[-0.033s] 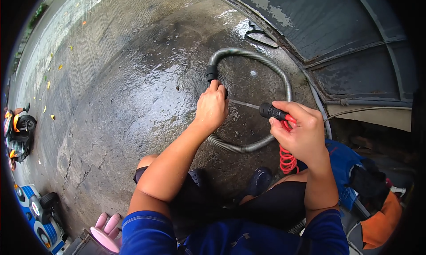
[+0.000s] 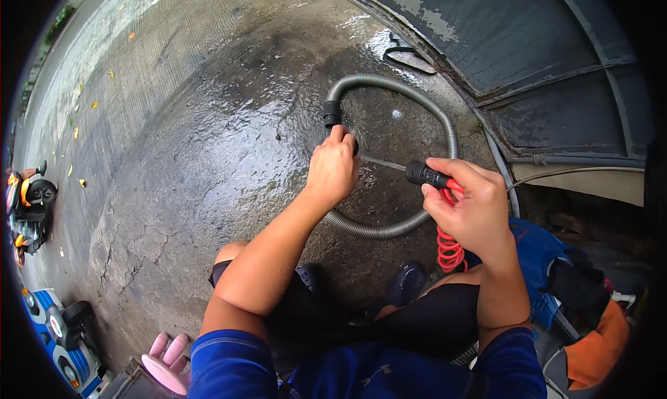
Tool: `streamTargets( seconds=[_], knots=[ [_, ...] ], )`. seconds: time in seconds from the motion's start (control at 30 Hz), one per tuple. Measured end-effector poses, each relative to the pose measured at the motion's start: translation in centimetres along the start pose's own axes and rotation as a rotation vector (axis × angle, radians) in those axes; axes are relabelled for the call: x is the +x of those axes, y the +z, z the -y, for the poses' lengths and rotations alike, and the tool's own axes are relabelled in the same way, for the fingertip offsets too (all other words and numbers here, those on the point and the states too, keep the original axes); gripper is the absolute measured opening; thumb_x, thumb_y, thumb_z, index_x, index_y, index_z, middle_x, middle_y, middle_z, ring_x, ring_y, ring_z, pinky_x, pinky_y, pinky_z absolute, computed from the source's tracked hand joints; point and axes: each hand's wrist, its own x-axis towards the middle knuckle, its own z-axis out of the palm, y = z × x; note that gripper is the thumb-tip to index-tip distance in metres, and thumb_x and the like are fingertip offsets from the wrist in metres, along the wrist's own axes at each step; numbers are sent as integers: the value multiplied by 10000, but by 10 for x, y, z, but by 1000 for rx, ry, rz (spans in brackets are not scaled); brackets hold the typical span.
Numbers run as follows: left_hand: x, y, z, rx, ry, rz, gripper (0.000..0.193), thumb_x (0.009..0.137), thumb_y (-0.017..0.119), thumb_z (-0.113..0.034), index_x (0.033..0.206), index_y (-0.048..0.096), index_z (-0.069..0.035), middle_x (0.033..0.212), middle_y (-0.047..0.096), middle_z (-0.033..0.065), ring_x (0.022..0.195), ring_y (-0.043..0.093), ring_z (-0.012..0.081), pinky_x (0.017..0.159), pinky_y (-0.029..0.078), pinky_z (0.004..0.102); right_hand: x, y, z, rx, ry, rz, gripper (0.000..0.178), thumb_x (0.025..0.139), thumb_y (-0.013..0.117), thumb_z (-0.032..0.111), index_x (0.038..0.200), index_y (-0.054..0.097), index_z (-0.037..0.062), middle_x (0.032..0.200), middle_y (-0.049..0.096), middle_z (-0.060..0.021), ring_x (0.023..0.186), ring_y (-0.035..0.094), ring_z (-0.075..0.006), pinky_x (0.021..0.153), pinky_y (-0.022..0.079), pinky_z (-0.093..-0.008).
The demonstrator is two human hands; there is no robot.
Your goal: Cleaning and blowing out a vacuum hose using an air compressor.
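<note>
My left hand (image 2: 333,166) grips the black end fitting (image 2: 331,112) of a grey ribbed hose (image 2: 424,107), which curls in a loop on the wet concrete. My right hand (image 2: 476,208) holds a black spray nozzle (image 2: 424,174) with a red coiled line (image 2: 450,251) hanging from it. The nozzle points left at the hose end by my left hand, with a thin pale streak (image 2: 382,164) running between them. I am squatting, my knees and dark shoes just below the loop.
A dark peeling metal panel (image 2: 528,44) and its frame curve along the upper right. A blue case (image 2: 538,256) and an orange bag (image 2: 597,350) lie at the right. Ride-on toy vehicles (image 2: 28,204) stand at the left edge, and a pink object (image 2: 167,364) lies at the lower left.
</note>
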Motion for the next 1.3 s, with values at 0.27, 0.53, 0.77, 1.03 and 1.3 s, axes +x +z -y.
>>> streamTargets(
  seconds=[0.27,0.53,0.77,1.03,1.3],
  knots=[
    [-1,-2,-9,5,-38,128,166,897,752,-121,1005,655,-41,1203,632,182,981,702,441,845,574,532,-1,2,4,27,25,26,303,768,822,81,1059,774,13,904,776,-140,636,710,-243,598,565,-330],
    [4,-2,-15,-386,-16,41,656,738,938,-139,1261,551,-56,1197,694,182,1082,705,420,901,577,477,0,-5,-4,-67,-3,-58,324,767,827,73,1079,769,2,899,768,-174,649,716,-262,601,569,-348],
    [0,4,-20,-376,79,88,702,737,947,-172,1290,530,-56,1189,705,184,1106,701,417,917,571,479,-2,-8,-5,-72,2,-78,338,763,826,72,1089,771,2,899,767,-176,655,719,-264,612,574,-349],
    [1,-6,-25,-214,80,228,420,898,815,-200,1201,568,-46,1259,664,207,1063,699,455,913,577,516,-2,-7,-4,-80,-7,-39,311,761,818,71,1061,768,1,866,757,-163,633,703,-275,598,562,-358],
    [0,35,5,146,143,-57,234,947,702,-123,1115,615,12,1282,633,228,1207,645,425,947,572,526,2,2,-5,-47,-20,-24,307,762,817,72,1057,765,3,877,762,-164,651,715,-286,612,572,-365]
  ],
)
